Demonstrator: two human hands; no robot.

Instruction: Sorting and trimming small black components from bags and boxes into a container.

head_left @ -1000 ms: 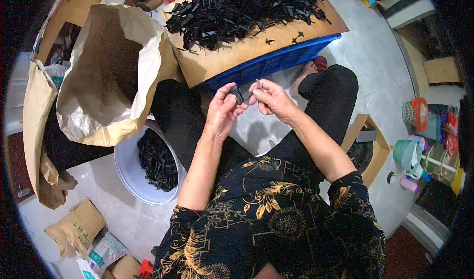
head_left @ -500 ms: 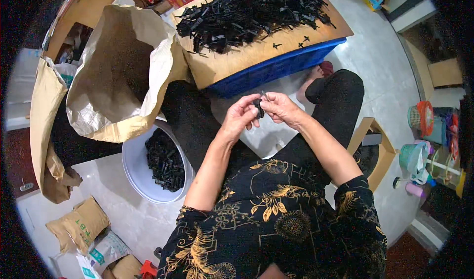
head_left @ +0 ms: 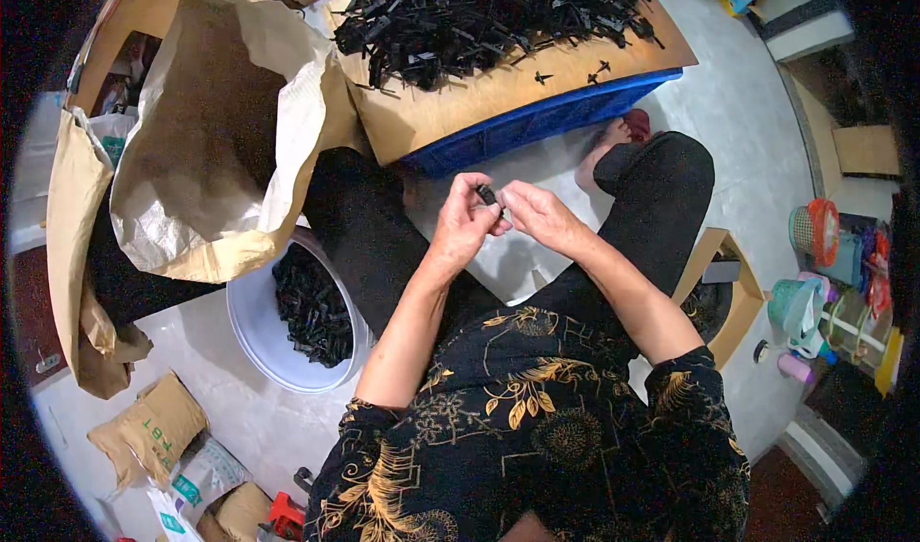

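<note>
Between my thumb and fingers, my left hand (head_left: 464, 222) grips a small black plastic part (head_left: 486, 195) above my lap. My right hand (head_left: 542, 216) is closed in a pinch right beside it, fingertips up against the part. What the right fingers pinch is hidden behind them. Beyond both hands lies a large heap of black plastic parts (head_left: 479, 24) on a wooden board (head_left: 422, 120). A few single parts (head_left: 599, 70) rest near the board's front edge. To the left, a white bucket (head_left: 251, 326) holds many black pieces (head_left: 311, 307).
The board lies on a blue crate (head_left: 537, 125). A big open paper sack (head_left: 206, 139) stands at the left, above the bucket. Filled bags (head_left: 153, 427) lie at the lower left. A cardboard box (head_left: 738, 307) is by my right knee; baskets (head_left: 815, 230) stand at the far right.
The black part has tilted in my left fingers. My right hand has shifted slightly, and the thin grey tip that stuck up from its fingers no longer shows. The whole view has moved a little.
</note>
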